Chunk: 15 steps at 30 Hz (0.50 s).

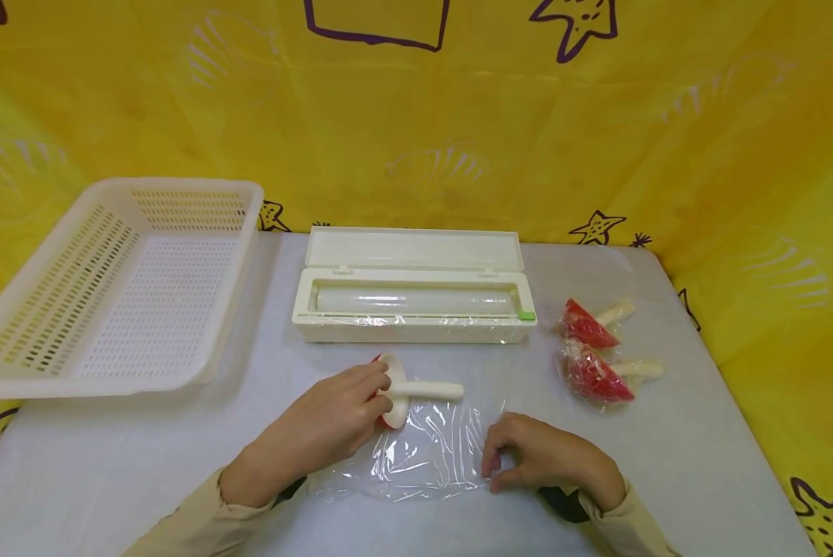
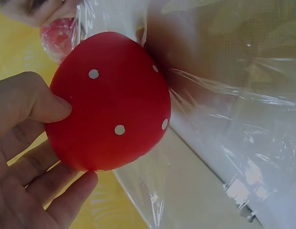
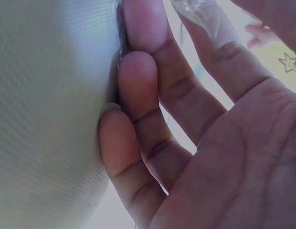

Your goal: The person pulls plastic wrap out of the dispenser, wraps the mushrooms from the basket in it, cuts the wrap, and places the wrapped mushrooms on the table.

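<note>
My left hand (image 1: 339,414) grips a toy mushroom (image 1: 426,390) by its cap, with the white stem pointing right. In the left wrist view, thumb and fingers hold the rim of the mushroom's red, white-dotted cap (image 2: 110,100). Under the mushroom, a sheet of clear plastic wrap (image 1: 430,456) lies spread and wrinkled on the table. My right hand (image 1: 551,456) is at the wrap's right front corner, its thumb and index finger pinching the film edge. Its other fingertips (image 3: 138,81) rest against the tabletop in the right wrist view.
A cream wrap dispenser (image 1: 416,331) stands behind the hands, lid up, with a film roll (image 1: 416,299) inside. Two wrapped toy mushrooms (image 1: 590,325) (image 1: 600,377) lie at the right. A white perforated basket (image 1: 179,298) sits at the left. A yellow patterned cloth (image 1: 416,116) hangs behind.
</note>
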{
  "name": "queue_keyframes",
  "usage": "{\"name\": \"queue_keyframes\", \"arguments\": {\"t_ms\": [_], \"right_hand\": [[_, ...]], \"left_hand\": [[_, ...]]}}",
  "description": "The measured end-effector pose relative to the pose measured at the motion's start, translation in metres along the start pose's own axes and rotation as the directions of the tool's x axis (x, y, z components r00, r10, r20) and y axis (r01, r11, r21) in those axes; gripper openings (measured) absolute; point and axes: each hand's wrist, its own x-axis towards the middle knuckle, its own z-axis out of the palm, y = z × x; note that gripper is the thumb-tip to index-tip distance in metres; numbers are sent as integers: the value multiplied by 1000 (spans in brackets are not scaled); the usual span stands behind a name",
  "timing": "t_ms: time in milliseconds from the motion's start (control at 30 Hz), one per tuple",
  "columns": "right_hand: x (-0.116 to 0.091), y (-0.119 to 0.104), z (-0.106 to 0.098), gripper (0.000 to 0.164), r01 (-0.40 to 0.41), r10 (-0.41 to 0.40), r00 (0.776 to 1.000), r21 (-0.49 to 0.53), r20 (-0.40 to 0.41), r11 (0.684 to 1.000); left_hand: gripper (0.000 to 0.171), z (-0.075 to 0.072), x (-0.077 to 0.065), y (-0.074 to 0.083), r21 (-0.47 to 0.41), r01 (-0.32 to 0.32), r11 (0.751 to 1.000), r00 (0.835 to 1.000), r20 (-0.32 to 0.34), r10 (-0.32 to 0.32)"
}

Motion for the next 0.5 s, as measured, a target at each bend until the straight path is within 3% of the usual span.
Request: {"name": "queue_keyframes", "arguments": {"t_ms": [333, 500], "right_hand": [[1, 1, 0, 11, 6, -6, 1000, -1, -4, 1000], [1, 1, 1, 9, 14, -14, 1000, 11, -6, 1000]], "left_hand": [[14, 1, -3, 2, -42, 41, 998, 999, 21, -40], [25, -4, -10, 2, -38, 90, 995, 996, 26, -89]]}}
